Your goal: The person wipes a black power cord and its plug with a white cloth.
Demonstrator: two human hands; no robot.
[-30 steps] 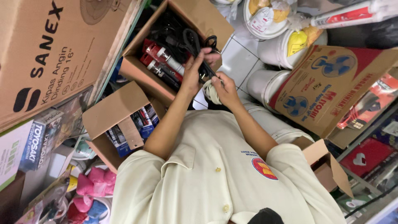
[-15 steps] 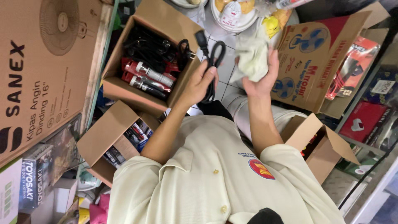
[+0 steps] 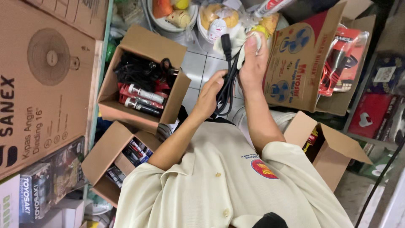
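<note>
Head view, looking down at a person in a cream shirt [image 3: 223, 185]. Right hand [image 3: 253, 59] is up high, fingers wrapped round a pale cloth [image 3: 238, 40] and the black power cord [image 3: 228, 80], whose plug end sticks up just above the fist. Left hand [image 3: 209, 95] sits lower, fingers curled shut on the cord's looped part, which hangs between both hands. Cord is held in the air over the white tiled floor [image 3: 198, 67], not resting on anything. Left of the hands, an open cardboard box [image 3: 139, 42] w/ black cables and red-and-silver tools inside. Below it, a smaller open box [image 3: 105, 156] w/ packaged items. Right of the hands, a printed fan carton [image 3: 295, 63], tilted. Far left, a big brown fan carton [image 3: 38, 84].
</note>
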